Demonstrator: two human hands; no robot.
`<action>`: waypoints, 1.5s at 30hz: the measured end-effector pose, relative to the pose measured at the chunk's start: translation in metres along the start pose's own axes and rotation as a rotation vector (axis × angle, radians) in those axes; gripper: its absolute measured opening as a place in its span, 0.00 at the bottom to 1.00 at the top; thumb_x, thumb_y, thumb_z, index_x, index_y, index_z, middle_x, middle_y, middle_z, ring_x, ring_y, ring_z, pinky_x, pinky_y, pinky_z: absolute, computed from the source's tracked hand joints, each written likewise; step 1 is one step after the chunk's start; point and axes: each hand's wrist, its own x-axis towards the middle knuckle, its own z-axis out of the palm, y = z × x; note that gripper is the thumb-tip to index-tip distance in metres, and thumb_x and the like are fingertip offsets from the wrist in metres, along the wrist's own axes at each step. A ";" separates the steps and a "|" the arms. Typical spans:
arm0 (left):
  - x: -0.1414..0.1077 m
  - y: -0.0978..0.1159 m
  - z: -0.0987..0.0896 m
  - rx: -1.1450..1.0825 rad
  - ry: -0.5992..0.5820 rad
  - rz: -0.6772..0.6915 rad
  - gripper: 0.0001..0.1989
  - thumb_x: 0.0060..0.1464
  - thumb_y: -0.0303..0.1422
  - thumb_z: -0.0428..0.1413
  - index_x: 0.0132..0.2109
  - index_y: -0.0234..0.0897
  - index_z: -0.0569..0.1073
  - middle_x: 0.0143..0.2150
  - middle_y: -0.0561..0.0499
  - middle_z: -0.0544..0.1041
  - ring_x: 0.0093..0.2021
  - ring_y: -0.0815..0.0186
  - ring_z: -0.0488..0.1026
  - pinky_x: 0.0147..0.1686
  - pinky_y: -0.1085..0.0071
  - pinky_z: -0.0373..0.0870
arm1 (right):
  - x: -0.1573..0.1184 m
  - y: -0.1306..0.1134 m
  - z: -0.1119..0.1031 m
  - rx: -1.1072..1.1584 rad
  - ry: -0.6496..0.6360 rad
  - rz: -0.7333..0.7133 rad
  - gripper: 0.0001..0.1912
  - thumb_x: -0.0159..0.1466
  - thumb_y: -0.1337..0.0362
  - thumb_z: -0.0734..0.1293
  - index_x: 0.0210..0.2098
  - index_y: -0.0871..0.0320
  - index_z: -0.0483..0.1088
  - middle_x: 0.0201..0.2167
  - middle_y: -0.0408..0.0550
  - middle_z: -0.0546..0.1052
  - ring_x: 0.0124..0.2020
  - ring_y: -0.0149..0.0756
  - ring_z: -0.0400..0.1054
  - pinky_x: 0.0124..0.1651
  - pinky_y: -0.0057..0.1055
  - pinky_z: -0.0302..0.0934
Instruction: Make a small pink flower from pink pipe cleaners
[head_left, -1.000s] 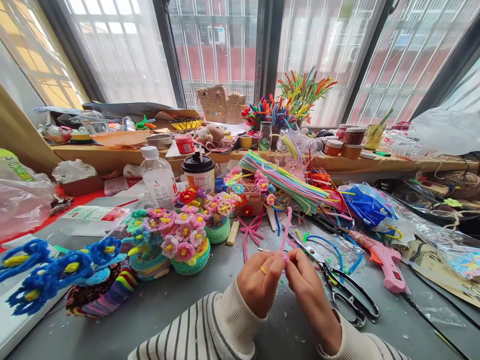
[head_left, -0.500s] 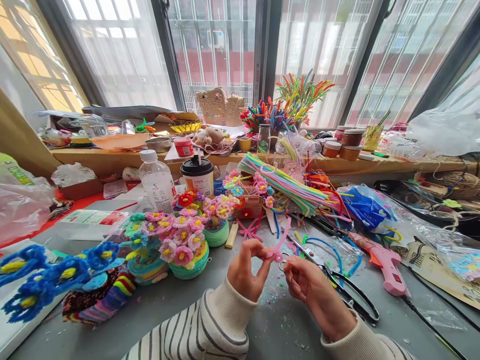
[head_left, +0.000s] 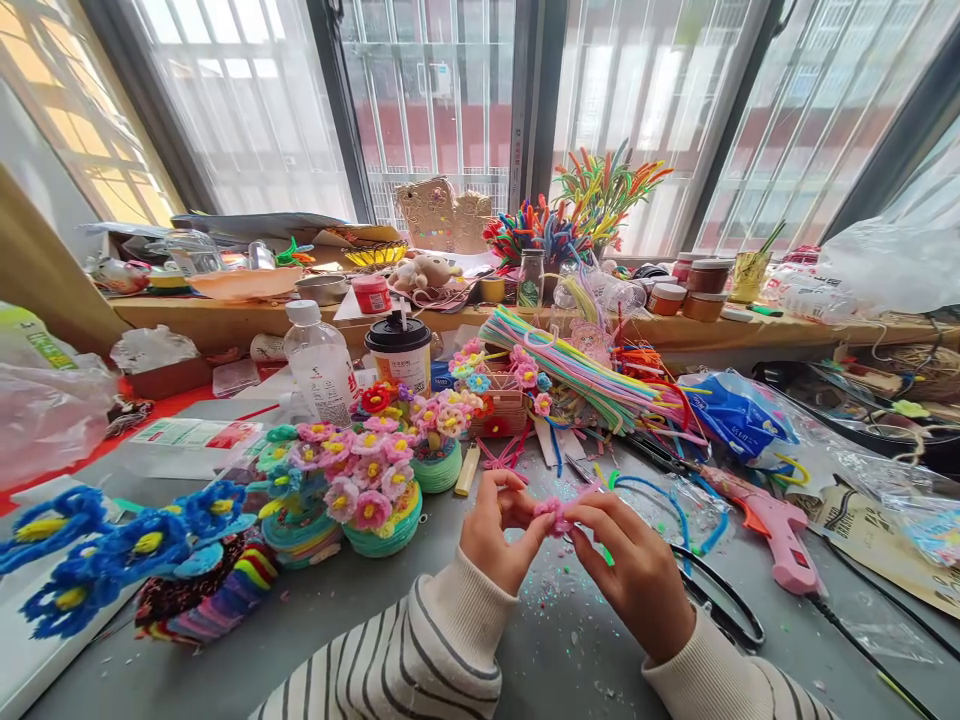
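The person's left hand (head_left: 499, 535) and right hand (head_left: 634, 575) pinched a small, coiled pink pipe cleaner (head_left: 553, 512) between their fingertips, above a grey table (head_left: 420, 625) dusted with glitter. Black-handled scissors (head_left: 739, 600) lay partly hidden behind the right hand, and a pink glue gun (head_left: 776, 530) rested farther right. To the left stood a turquoise pot (head_left: 384, 535) of pink pipe-cleaner flowers (head_left: 373, 478), with large blue flowers (head_left: 146, 535) nearer the table's left edge. Behind them were a clear plastic bottle (head_left: 319, 365) and a black-lidded cup (head_left: 399, 360) with a straw, near a bundle of pastel pipe cleaners (head_left: 581, 365).
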 end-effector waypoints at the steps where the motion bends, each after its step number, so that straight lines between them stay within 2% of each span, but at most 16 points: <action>1: 0.000 -0.001 0.000 0.022 0.005 0.017 0.15 0.37 0.27 0.56 0.31 0.38 0.57 0.19 0.58 0.70 0.20 0.71 0.70 0.23 0.76 0.68 | 0.001 0.000 0.000 -0.023 0.002 -0.020 0.09 0.56 0.72 0.58 0.36 0.58 0.63 0.31 0.48 0.68 0.32 0.33 0.63 0.34 0.29 0.59; 6: -0.005 -0.004 0.002 0.205 0.052 0.177 0.13 0.39 0.25 0.54 0.31 0.39 0.57 0.21 0.56 0.72 0.22 0.71 0.70 0.26 0.75 0.67 | 0.002 -0.004 0.001 -0.083 0.010 -0.030 0.06 0.56 0.71 0.57 0.32 0.59 0.63 0.28 0.48 0.68 0.30 0.33 0.62 0.32 0.28 0.58; 8: -0.008 -0.006 0.001 0.294 0.071 0.265 0.11 0.41 0.25 0.53 0.32 0.39 0.58 0.22 0.56 0.72 0.23 0.70 0.70 0.26 0.75 0.66 | 0.001 -0.007 0.003 -0.039 0.000 0.068 0.05 0.56 0.70 0.57 0.28 0.58 0.62 0.25 0.46 0.66 0.27 0.32 0.61 0.30 0.28 0.56; 10: -0.010 -0.008 0.000 0.402 0.051 0.374 0.09 0.43 0.25 0.52 0.32 0.39 0.60 0.23 0.54 0.71 0.24 0.69 0.71 0.27 0.74 0.66 | 0.000 -0.010 0.006 0.092 0.000 0.251 0.05 0.56 0.67 0.57 0.24 0.58 0.60 0.22 0.43 0.63 0.23 0.30 0.58 0.25 0.26 0.53; 13: -0.010 -0.009 -0.004 0.543 -0.087 0.578 0.07 0.45 0.24 0.49 0.33 0.38 0.63 0.26 0.49 0.73 0.28 0.66 0.71 0.28 0.72 0.67 | 0.002 -0.015 0.009 0.528 -0.016 0.640 0.08 0.54 0.63 0.58 0.20 0.58 0.56 0.17 0.38 0.58 0.18 0.26 0.51 0.20 0.23 0.47; 16: -0.011 -0.009 -0.008 0.620 -0.257 0.733 0.11 0.47 0.23 0.46 0.38 0.38 0.66 0.31 0.46 0.75 0.34 0.63 0.71 0.33 0.69 0.67 | 0.004 -0.015 0.011 1.186 -0.140 1.044 0.11 0.52 0.62 0.57 0.16 0.58 0.53 0.12 0.34 0.51 0.13 0.22 0.42 0.15 0.20 0.39; 19: -0.010 -0.009 -0.008 0.615 -0.317 0.732 0.11 0.47 0.24 0.46 0.38 0.38 0.67 0.33 0.46 0.75 0.36 0.63 0.71 0.36 0.68 0.66 | 0.005 -0.012 0.011 1.514 -0.289 1.191 0.11 0.49 0.62 0.57 0.15 0.58 0.52 0.11 0.33 0.49 0.11 0.20 0.37 0.14 0.20 0.34; 22: -0.007 -0.008 -0.006 0.499 -0.130 0.513 0.06 0.45 0.25 0.49 0.32 0.40 0.65 0.27 0.49 0.75 0.30 0.65 0.72 0.30 0.70 0.67 | 0.006 -0.009 0.009 1.427 -0.253 1.127 0.10 0.51 0.61 0.58 0.17 0.59 0.56 0.12 0.34 0.52 0.11 0.20 0.40 0.14 0.19 0.35; 25: -0.002 -0.006 -0.004 0.300 0.079 0.263 0.10 0.42 0.26 0.53 0.32 0.40 0.59 0.23 0.54 0.73 0.23 0.69 0.71 0.27 0.73 0.67 | 0.006 -0.007 0.004 1.010 -0.132 0.905 0.08 0.53 0.61 0.59 0.24 0.60 0.61 0.15 0.36 0.58 0.13 0.22 0.48 0.15 0.20 0.42; 27: 0.000 -0.005 -0.002 0.206 0.094 0.180 0.12 0.41 0.26 0.53 0.32 0.39 0.57 0.22 0.56 0.72 0.22 0.70 0.71 0.27 0.74 0.68 | 0.005 -0.006 0.001 0.638 -0.058 0.675 0.06 0.52 0.64 0.60 0.29 0.60 0.62 0.20 0.40 0.62 0.17 0.25 0.54 0.19 0.22 0.49; 29: 0.000 -0.004 -0.001 0.193 0.070 0.173 0.13 0.40 0.25 0.53 0.32 0.39 0.56 0.21 0.57 0.71 0.22 0.70 0.71 0.26 0.75 0.68 | 0.003 -0.006 0.000 0.339 -0.019 0.438 0.07 0.52 0.68 0.60 0.32 0.59 0.62 0.26 0.43 0.65 0.21 0.27 0.57 0.24 0.25 0.53; 33: -0.004 -0.005 0.000 0.234 0.047 0.212 0.13 0.40 0.24 0.53 0.31 0.39 0.57 0.22 0.56 0.72 0.23 0.70 0.71 0.26 0.75 0.67 | 0.001 -0.006 0.002 0.064 -0.021 0.142 0.06 0.54 0.71 0.58 0.32 0.58 0.62 0.29 0.46 0.66 0.25 0.31 0.60 0.31 0.28 0.56; 36: -0.006 -0.008 0.000 0.282 0.036 0.265 0.12 0.41 0.23 0.52 0.32 0.39 0.57 0.23 0.56 0.73 0.23 0.71 0.71 0.26 0.76 0.66 | -0.001 -0.005 0.004 -0.018 -0.031 0.087 0.05 0.56 0.71 0.57 0.32 0.58 0.62 0.28 0.46 0.67 0.27 0.32 0.61 0.31 0.28 0.56; 40: -0.007 -0.014 -0.002 0.449 0.044 0.433 0.09 0.44 0.24 0.51 0.32 0.39 0.58 0.23 0.55 0.70 0.24 0.71 0.70 0.26 0.76 0.66 | -0.003 -0.007 0.005 -0.056 -0.054 0.105 0.05 0.57 0.69 0.56 0.29 0.59 0.62 0.25 0.46 0.65 0.24 0.31 0.60 0.28 0.27 0.54; 42: -0.007 -0.016 -0.004 0.551 0.026 0.545 0.08 0.45 0.24 0.50 0.32 0.39 0.58 0.23 0.54 0.69 0.24 0.70 0.69 0.26 0.75 0.66 | -0.003 -0.009 0.006 0.001 -0.064 0.182 0.06 0.57 0.68 0.55 0.26 0.59 0.61 0.23 0.45 0.64 0.23 0.31 0.58 0.26 0.26 0.53; 45: -0.005 -0.015 -0.007 0.642 -0.035 0.767 0.06 0.46 0.23 0.47 0.32 0.37 0.59 0.23 0.52 0.70 0.24 0.69 0.69 0.24 0.74 0.66 | 0.000 -0.013 0.007 0.208 -0.085 0.406 0.08 0.57 0.65 0.55 0.23 0.59 0.59 0.19 0.42 0.62 0.20 0.29 0.56 0.22 0.25 0.51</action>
